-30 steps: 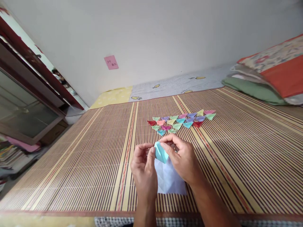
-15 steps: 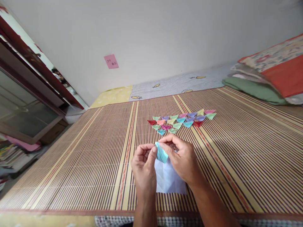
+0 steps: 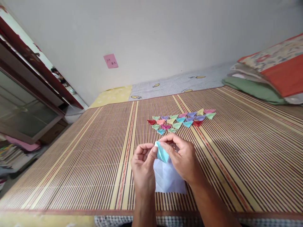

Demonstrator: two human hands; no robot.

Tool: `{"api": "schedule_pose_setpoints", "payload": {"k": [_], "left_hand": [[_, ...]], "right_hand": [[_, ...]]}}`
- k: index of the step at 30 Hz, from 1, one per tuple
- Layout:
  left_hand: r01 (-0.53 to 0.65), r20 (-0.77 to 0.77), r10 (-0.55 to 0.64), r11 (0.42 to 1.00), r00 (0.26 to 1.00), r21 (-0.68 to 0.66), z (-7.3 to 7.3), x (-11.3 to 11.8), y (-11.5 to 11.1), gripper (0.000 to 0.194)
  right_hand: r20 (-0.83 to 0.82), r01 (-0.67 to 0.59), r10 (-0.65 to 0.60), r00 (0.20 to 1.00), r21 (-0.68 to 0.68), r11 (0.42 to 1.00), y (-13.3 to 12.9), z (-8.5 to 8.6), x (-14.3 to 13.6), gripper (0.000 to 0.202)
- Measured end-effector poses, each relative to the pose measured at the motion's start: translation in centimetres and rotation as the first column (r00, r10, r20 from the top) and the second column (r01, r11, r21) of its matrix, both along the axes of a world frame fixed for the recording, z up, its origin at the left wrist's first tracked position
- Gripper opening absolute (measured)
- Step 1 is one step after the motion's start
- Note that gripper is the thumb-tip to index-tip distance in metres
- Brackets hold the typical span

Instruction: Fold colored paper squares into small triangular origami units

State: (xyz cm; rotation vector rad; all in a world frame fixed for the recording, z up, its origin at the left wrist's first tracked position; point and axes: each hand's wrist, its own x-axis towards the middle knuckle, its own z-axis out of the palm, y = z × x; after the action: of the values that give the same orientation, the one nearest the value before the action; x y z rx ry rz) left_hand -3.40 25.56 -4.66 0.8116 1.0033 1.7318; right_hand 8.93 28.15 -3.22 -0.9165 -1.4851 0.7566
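Between my two hands is a small piece of folded turquoise paper [image 3: 162,153], held up off the mat. My left hand [image 3: 145,160] pinches its left edge between thumb and fingers. On the upper right side, my right hand [image 3: 181,154] grips the same paper with thumb and forefinger; its other fingers are partly hidden. Below the hands lies a creased white sheet of paper [image 3: 169,179], partly covered by my right hand. Just beyond my fingertips, several small folded paper boats [image 3: 177,125] in many colours sit in slanting rows.
A striped bamboo mat [image 3: 94,164] spreads under everything. Folded bedding [image 3: 258,90] is piled at the back right. A pink note [image 3: 110,61] sticks to the wall. To the left stand a glass-fronted cabinet [image 3: 26,107] and a doorway, with a person [image 3: 58,75] partly visible beyond.
The turquoise paper has opened slightly and shows a little more of its face. Both hands keep their pinch on it and have barely moved.
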Motion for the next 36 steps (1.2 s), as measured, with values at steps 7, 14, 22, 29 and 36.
{"api": "schedule_pose_setpoints", "payload": {"k": [7, 14, 22, 29, 36], "left_hand": [[0.042, -0.080, -0.044, 0.999, 0.996, -0.025, -0.5, -0.7, 0.2, 0.020], [0.047, -0.075, -0.049, 0.998, 0.996, -0.035, -0.8, -0.6, 0.1, 0.024], [-0.095, -0.220, 0.090, 0.995, 0.971, -0.008, -0.4, 0.2, -0.2, 0.027], [-0.187, -0.450, 0.194, 0.980, 0.872, 0.060, 0.3, 0.7, -0.6, 0.017], [-0.179, -0.557, 0.172, 0.983, 0.812, 0.041, 0.5, 0.6, -0.8, 0.028]], "right_hand": [[0.009, 0.003, -0.003, 1.000, 0.007, 1.000, -0.1, 0.1, -0.1, 0.011], [0.019, -0.060, 0.060, 0.998, 0.002, 0.998, 0.0, 0.4, 0.3, 0.009], [0.090, -0.036, 0.034, 0.995, 0.014, 0.999, -0.1, 0.3, 0.3, 0.014], [0.102, 0.044, -0.046, 0.994, 0.019, 0.999, 0.0, -0.1, 0.2, 0.015], [0.123, -0.025, 0.022, 0.992, 0.023, 0.999, -0.1, 0.2, 0.3, 0.020]]}}
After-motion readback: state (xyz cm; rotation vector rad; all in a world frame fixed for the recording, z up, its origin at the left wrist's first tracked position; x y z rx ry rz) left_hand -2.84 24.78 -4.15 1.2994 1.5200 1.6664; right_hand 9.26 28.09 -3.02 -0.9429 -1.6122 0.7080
